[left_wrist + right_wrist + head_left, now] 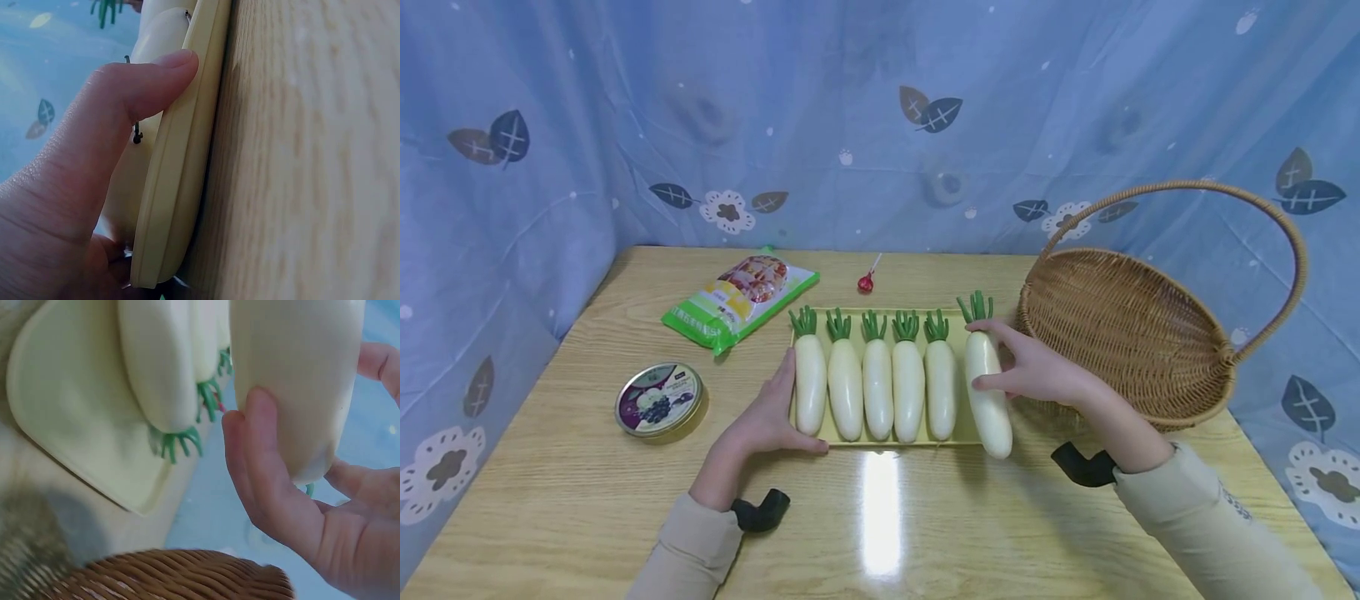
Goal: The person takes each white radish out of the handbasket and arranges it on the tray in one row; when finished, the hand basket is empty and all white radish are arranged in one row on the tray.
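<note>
Several white radishes (pixel 877 390) with green stem tops lie side by side on a pale yellow tray (pixel 69 406). My right hand (pixel 1037 367) grips another white radish (pixel 987 392) at the tray's right end. In the right wrist view this radish (pixel 300 375) is raised off the tray, between thumb and fingers. My left hand (pixel 767 417) holds the tray's near left corner. In the left wrist view, its thumb (pixel 150 87) lies across the tray's rim (pixel 178 162), while the other fingers are mostly hidden behind the corner.
A wicker basket (pixel 1120 333) with a tall handle stands right of the tray, close to my right forearm. Left are a green-edged food packet (pixel 741 300) and a round tin (pixel 658 400). Behind the tray lies a red lollipop (pixel 866 283). A blue curtain (pixel 820 125) encloses the table.
</note>
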Available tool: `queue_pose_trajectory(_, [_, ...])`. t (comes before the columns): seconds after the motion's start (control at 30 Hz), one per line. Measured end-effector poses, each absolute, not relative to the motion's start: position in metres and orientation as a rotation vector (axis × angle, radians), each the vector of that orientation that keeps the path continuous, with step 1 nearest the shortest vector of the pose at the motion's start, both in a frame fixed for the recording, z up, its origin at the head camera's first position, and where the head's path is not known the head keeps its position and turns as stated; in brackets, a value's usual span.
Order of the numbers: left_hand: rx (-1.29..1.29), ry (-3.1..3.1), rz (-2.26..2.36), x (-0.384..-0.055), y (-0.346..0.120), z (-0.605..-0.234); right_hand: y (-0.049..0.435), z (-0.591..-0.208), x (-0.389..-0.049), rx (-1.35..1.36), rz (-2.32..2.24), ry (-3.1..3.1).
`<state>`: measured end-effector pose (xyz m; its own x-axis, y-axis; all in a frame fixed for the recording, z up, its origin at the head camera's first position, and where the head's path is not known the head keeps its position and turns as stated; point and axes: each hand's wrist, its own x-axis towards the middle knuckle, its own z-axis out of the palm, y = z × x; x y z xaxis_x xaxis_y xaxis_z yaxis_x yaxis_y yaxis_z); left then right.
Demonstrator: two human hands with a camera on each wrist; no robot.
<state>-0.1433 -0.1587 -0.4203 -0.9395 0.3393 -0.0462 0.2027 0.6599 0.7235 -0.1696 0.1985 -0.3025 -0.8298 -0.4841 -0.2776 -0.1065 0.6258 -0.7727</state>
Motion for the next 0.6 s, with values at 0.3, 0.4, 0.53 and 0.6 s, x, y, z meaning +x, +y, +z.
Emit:
queue_pose_trajectory(0.3, [0.450,2.702,1.131,-0.144,-0.159,-0.420,0.194,-0.332,-0.176,-0.447,-1.052,2.432])
queue_pose_trajectory(0.4, [0.443,2.699,1.131,-0.144,-0.159,-0.420,0.194,-0.340,-0.179,-0.445,-1.044,2.444])
queue_pose_trajectory(0.53, [0.437,2.694,1.122,-0.143,-0.159,-0.419,0.194,-0.350,-0.183,-0.455,-1.010,2.486])
queue_pose_trajectory(0.6, [0.441,2.692,1.127,-0.143,-0.160,-0.419,0.193,-0.354,-0.185,-0.464,-0.978,2.540])
